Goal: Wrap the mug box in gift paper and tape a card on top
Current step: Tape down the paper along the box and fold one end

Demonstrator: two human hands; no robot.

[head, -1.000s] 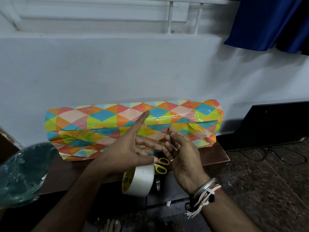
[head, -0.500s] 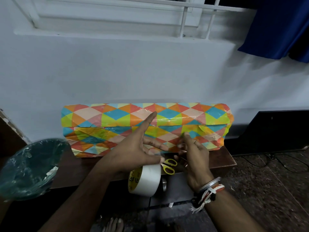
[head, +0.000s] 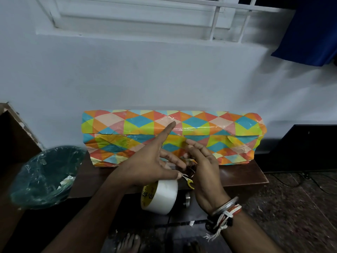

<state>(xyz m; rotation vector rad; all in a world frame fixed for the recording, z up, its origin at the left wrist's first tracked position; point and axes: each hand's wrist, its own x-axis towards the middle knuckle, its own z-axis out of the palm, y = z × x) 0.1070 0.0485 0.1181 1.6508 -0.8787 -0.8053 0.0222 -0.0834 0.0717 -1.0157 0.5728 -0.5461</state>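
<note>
Right now we see the mug box (head: pixel 173 132), covered in gift paper (head: pixel 244 125) of orange, blue, green and peach triangles. It lies lengthwise at the back of a brown table (head: pixel 242 177), up against the white wall (head: pixel 145 73). A glossy strip runs along the paper's overlapping seam on the side facing us.

The left hand (head: pixel 149 165) is held in front of the box with its fingers straight and wide apart. The index finger points up across the seam, the others fan out to the right, and the thumb reaches toward the right hand. We make out a small pale scrap at the thumb tip. Just below that thumb is a roll of tape (head: pixel 161 196), in front of the table's front edge; we cannot tell what carries it.

The right hand (head: pixel 206 172), with bangles and threads (head: pixel 226 210) at the wrist, is just beside the left. Its fingers are loosely extended, with the tips at the lower front of the box. Its thumb is hidden, so we cannot tell whether it pinches anything. The yellow handle of a pair of scissors (head: pixel 190 183) peeks out from under this hand.

At the left stands a green bin (head: pixel 45 178) lined with clear plastic, with pale scraps inside. A blue curtain (head: pixel 313 30) hangs at the upper right.
</note>
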